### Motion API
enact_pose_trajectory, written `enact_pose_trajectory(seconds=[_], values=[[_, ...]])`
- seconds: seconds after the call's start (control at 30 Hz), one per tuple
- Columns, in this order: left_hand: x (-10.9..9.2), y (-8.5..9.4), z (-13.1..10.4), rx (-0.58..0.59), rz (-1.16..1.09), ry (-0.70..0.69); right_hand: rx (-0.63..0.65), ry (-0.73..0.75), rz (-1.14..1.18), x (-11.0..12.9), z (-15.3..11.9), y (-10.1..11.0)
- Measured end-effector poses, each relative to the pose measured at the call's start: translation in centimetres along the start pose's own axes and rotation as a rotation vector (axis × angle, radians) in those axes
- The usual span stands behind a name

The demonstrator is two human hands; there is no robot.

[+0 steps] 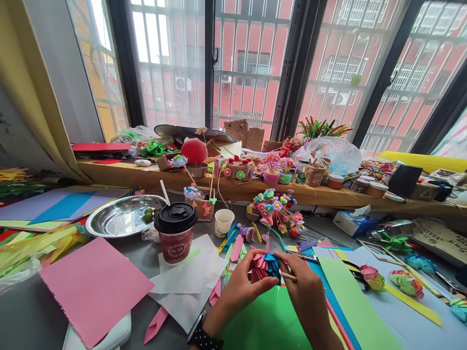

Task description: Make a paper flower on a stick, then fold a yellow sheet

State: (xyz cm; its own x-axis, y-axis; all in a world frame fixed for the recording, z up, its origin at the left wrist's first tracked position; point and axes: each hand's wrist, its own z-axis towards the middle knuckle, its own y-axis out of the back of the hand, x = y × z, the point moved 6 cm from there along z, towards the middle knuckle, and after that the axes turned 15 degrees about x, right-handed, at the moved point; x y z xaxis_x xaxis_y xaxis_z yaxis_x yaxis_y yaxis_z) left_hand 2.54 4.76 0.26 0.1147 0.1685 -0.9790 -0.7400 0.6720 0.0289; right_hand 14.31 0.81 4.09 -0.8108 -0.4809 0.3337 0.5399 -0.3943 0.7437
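left hand (239, 287) pinching pink-and-blue paper flower (264, 266) from left | right hand (304, 287) clamped on thin wooden stick (288, 276), tip at flower | flower between hands above green sheet (266, 321) | step: likely fixing stick into flower | next: steady push, firm pinch

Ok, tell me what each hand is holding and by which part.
Both hands share a pink-and-blue paper flower: the left hand pinches its folded petals, the right hand has its grip on the wooden stick.

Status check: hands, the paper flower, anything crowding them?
Left hand pinching pink-and-blue paper flower. Right hand on its wooden stick. Lidded coffee cup and paper scraps close on the left, not touching.
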Motion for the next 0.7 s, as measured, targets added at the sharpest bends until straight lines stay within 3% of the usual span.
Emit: enact_pose_trajectory(seconds=[0.17,0.47,0.7], values=[[0.28,-0.17,0.04,-0.049,-0.032,-0.019,-0.128,-0.010,-0.086,1.25,-0.10,0.27],[0.07,-0.06,-0.15,-0.166,-0.171,0.001,-0.060,-0.123,0.081,0.40,0.05,0.22],[0.77,-0.42,0.16,-0.132,-0.199,0.045,-0.112,-0.028,-0.012,0.64,-0.03,-0.07]])
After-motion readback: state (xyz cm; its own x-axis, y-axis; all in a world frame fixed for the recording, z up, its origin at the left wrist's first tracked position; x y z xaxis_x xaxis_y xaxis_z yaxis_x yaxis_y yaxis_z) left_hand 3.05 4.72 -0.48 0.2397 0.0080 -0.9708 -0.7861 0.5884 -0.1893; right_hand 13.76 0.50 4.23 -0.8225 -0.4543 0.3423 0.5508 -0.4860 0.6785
